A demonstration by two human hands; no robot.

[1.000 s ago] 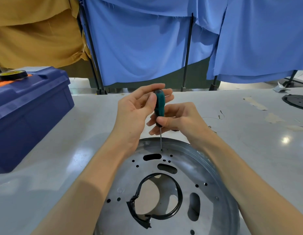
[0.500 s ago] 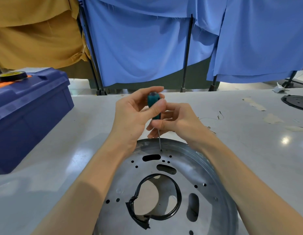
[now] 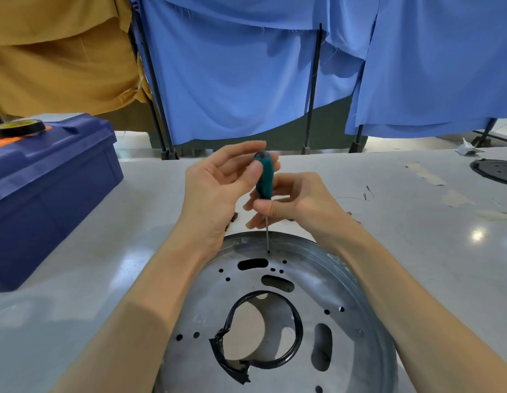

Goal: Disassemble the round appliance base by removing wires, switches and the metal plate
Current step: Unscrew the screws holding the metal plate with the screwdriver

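Note:
A round silver metal plate (image 3: 306,279) with several holes and slots lies on the table in front of me. A black ring (image 3: 296,344) edges its central opening. A small screwdriver with a teal handle (image 3: 265,177) stands upright, its thin shaft tip on a screw (image 3: 268,252) near the plate's far rim. My left hand (image 3: 215,188) pinches the top of the handle between thumb and fingers. My right hand (image 3: 292,199) pinches the base of the handle where the shaft begins.
A blue toolbox (image 3: 48,194) with a roll of black tape (image 3: 20,127) on its lid stands at the left. A black round part (image 3: 496,171) lies at the far right edge. Small wire scraps (image 3: 367,194) lie right of my hands. Blue and yellow cloths hang behind the table.
My left thumb and fingers have shifted on the handle's top, as in a turn of the screwdriver. The tip stays on the same screw and the plate has not moved.

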